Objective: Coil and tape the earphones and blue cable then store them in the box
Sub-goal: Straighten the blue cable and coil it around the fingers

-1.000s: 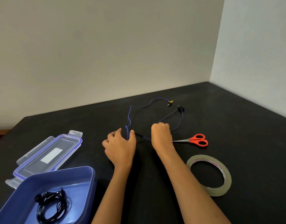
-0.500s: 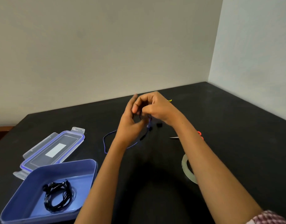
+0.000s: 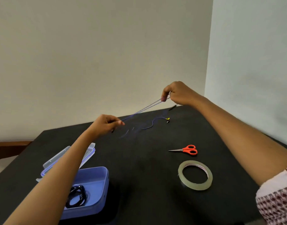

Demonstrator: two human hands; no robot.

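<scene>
Cable (image 3: 142, 109) is the piece in hand: two blue strands of it run taut through the air between the hands, above the far middle of the table (image 3: 139, 168). The left hand (image 3: 107, 124) pinches the lower end between thumb and curled fingers. The right hand (image 3: 176, 93), higher and further right, pinches the upper end the same way. The rest of the cable trails in loose waves on the table beyond the hands and ends at a yellow tip (image 3: 168, 118).

I judge the task to be about half done. The earphones (image 3: 76, 197) lie coiled in the open box (image 3: 105, 176) at the near left; whether tape holds them I cannot tell. The cable is only at the start of its coiling, with one long loop drawn out and most of its length not yet gathered. Left to do: finish the coil, tape it and lay it in the box.

The tape (image 3: 195, 175) lies flat at the near right, and the scissors (image 3: 187, 149) lie closed just beyond it. The lid (image 3: 90, 151) lies behind the box, partly hidden by the left forearm.

The table is matt black and sits in a corner of plain pale walls (image 3: 99, 54). A brown wooden edge (image 3: 9, 143) shows at the far left.
</scene>
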